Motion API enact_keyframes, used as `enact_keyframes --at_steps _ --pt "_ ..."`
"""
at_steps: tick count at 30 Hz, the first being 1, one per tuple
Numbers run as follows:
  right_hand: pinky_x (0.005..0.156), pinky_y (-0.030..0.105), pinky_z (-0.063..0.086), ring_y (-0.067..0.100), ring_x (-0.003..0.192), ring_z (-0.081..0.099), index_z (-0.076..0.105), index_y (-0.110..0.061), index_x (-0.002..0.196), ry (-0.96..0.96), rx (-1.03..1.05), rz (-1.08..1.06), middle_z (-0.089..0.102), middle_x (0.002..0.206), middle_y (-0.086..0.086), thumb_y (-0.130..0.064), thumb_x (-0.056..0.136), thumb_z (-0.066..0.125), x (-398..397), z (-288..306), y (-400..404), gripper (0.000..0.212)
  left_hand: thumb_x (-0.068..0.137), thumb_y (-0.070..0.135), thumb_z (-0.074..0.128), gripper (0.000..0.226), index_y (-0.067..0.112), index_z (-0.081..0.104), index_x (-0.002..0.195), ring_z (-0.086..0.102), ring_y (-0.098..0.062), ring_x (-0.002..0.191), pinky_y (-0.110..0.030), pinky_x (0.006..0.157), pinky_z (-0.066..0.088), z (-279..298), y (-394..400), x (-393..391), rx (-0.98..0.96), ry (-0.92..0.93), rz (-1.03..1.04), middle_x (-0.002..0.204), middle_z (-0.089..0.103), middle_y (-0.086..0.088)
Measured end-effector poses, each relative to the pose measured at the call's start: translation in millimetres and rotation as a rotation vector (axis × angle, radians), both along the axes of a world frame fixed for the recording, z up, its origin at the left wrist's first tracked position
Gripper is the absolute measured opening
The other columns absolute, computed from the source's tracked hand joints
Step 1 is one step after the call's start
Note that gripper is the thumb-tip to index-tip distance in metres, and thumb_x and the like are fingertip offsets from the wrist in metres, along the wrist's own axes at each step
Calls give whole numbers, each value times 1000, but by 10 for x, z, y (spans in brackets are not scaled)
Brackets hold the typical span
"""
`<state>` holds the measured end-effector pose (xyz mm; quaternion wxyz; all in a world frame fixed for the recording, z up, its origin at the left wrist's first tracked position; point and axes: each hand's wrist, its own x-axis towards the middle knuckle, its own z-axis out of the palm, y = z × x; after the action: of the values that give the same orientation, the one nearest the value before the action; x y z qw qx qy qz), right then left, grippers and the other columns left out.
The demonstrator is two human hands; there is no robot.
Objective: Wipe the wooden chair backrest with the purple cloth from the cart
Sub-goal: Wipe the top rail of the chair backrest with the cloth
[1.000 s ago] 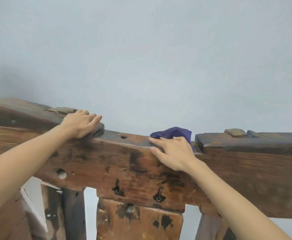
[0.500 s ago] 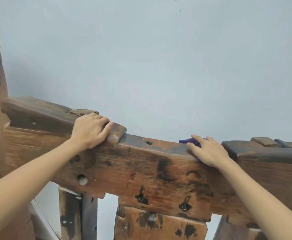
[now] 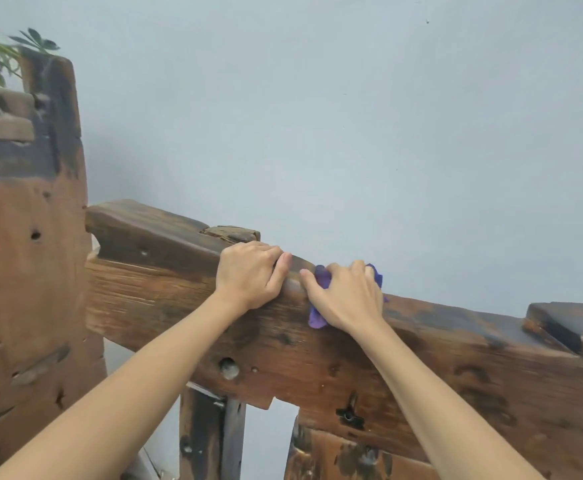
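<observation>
The wooden chair backrest point(image 3: 456, 362) is a thick, dark-stained rough beam running across the view from left to lower right. My left hand point(image 3: 248, 273) grips its top edge with fingers curled over the wood. Just to its right, my right hand point(image 3: 347, 296) presses the purple cloth point(image 3: 317, 318) against the top and front face of the beam. Most of the cloth is hidden under my palm; bits of it stick out at the fingertips and below the thumb. The two hands are almost touching.
A tall wooden post point(image 3: 30, 271) rises at the left. Green plant leaves point(image 3: 3, 50) show behind its top. A plain grey wall point(image 3: 352, 133) fills the background. Vertical slats point(image 3: 210, 438) and gaps lie under the beam.
My right hand has slid the cloth left along the beam until it is next to my left hand. The view has shifted, showing more of the left post and the plant.
</observation>
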<state>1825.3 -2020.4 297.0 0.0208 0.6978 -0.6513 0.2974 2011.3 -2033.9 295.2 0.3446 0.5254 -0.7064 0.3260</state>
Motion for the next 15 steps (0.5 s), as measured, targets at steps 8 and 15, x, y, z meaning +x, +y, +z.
enact_keyframes --at_steps 8,15 --pt "73 38 39 26 93 61 47 -21 95 117 -17 162 57 93 -5 -77 90 37 -95 -39 52 57 97 37 35 46 16 55 61 65 -31 64 -31 54 24 -4 31 64 -15 19 -6 64 67 -2" --pt "86 44 51 33 113 59 53 -37 131 149 100 -38 68 123 3 -48 89 40 -1237 42 222 45 98 39 35 50 15 62 63 60 -29 55 -28 51 21 -23 21 17 0 18 10 60 66 -2"
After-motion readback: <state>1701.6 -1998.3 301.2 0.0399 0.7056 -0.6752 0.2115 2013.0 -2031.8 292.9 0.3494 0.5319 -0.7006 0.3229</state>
